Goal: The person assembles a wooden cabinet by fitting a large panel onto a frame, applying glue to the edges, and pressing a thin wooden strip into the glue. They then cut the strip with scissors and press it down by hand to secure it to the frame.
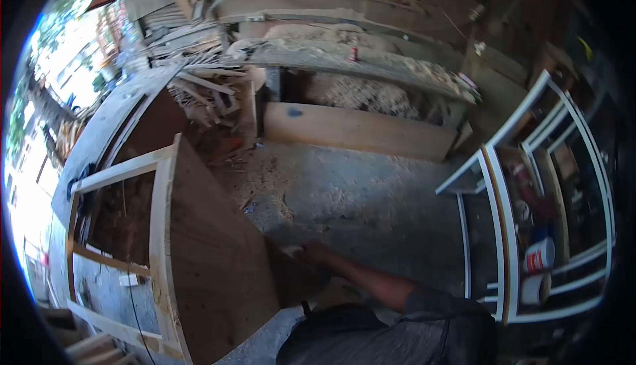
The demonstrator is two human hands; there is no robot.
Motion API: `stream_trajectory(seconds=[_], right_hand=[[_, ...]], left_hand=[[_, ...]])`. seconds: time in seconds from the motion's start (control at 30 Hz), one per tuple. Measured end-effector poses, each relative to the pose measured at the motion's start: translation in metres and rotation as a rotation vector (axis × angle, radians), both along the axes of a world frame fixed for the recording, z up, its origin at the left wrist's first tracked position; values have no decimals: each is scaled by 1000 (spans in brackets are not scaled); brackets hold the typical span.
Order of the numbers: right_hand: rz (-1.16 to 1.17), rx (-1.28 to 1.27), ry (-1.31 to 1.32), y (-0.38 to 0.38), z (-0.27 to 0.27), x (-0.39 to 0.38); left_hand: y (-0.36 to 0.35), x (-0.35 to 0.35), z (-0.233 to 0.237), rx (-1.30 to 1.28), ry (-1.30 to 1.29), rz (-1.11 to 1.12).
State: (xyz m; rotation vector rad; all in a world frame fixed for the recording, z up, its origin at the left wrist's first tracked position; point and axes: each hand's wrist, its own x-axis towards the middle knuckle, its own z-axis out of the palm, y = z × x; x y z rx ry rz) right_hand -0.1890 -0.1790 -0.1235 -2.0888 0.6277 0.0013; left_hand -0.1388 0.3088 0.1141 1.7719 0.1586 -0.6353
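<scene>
My right hand (317,255) reaches in from the lower right, its fingers closed round a small pale piece (291,250); I cannot tell what kind of thing it is. Both are beside the far edge of a brown plywood panel (212,252), low in the view. This panel forms one side of an upright wooden cabinet frame (161,232) with pale bars and open bays. A darker surface (291,282) lies just under the hand. My left hand is out of view.
White-painted frame (501,232) stands at right, with a white bucket (539,255) and cup (535,289) inside. Behind are a workbench (318,55) strewn with shavings, a red can (353,53), a long board (358,130) and scrap wood (205,97). Sawdust covers the concrete floor (344,186).
</scene>
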Motion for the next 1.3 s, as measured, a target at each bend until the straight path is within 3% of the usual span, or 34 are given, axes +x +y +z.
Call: stream_trajectory(seconds=[0.07, 0.2, 0.3, 0.4, 0.43, 0.47, 0.53, 0.63, 0.73, 0.8, 0.83, 0.93, 0.97, 1.0, 1.03, 1.07, 1.1, 1.17, 1.23, 1.3], right_hand=[[221, -32, 89, -9, -61, -53], [483, -39, 367, -12, -68, -112], [510, -72, 396, -24, -110, -134], [388, -198, 413, -35, -211, -120], [276, -67, 346, -32, -70, -148], [138, -111, 65, -27, -61, -164], [-136, -99, 25, -22, -63, -182], [-337, 100, 57, -20, -80, -239], [-430, 130, 93, -21, -83, -355], [-543, 6, 53, -21, -95, -447], [-563, 36, 7, -27, -160, -493], [-1036, 34, -9, 4, -164, -650], [-1042, 109, 96, 9, -237, -715], [-1178, 180, 232, 30, -171, -758], [-1393, 86, 36, 64, -193, -806], [-1525, -206, 156, 97, -208, -847], [-1677, -203, 159, 132, -221, -888], [-1926, -103, 235, 209, -173, -930], [-2362, 220, -684, 289, -138, -928], [-2407, 498, -988, 369, -139, -943]], left_hand=[[-19, 6, -5, 22, 17, -93], [-57, 1, -14, 37, 28, -260], [-102, -13, -19, 53, 29, -397], [-168, -30, -23, 77, 25, -599], [-190, -41, -24, 90, 24, -659], [-211, -53, -25, 104, 23, -714], [-249, -82, -27, 129, 25, -809], [-301, -134, -34, 160, 29, -972], [-352, -190, -39, 190, 36, -1146], [-382, -226, -42, 195, 38, -1255], [-395, -243, -44, 200, 40, -1306], [-424, -287, -47, 221, 44, -1445], [-431, -298, -48, 227, 45, -1483], [-437, -309, -48, 235, 44, -1524], [-442, -318, -49, 239, 42, -1568], [-447, -326, -50, 246, 40, -1609], [-451, -333, -52, 252, 39, -1649], [-458, -347, -53, 268, 30, -1740], [-470, -363, -56, 284, 13, -1848], [-479, -384, -62, 290, 2, -1964]])
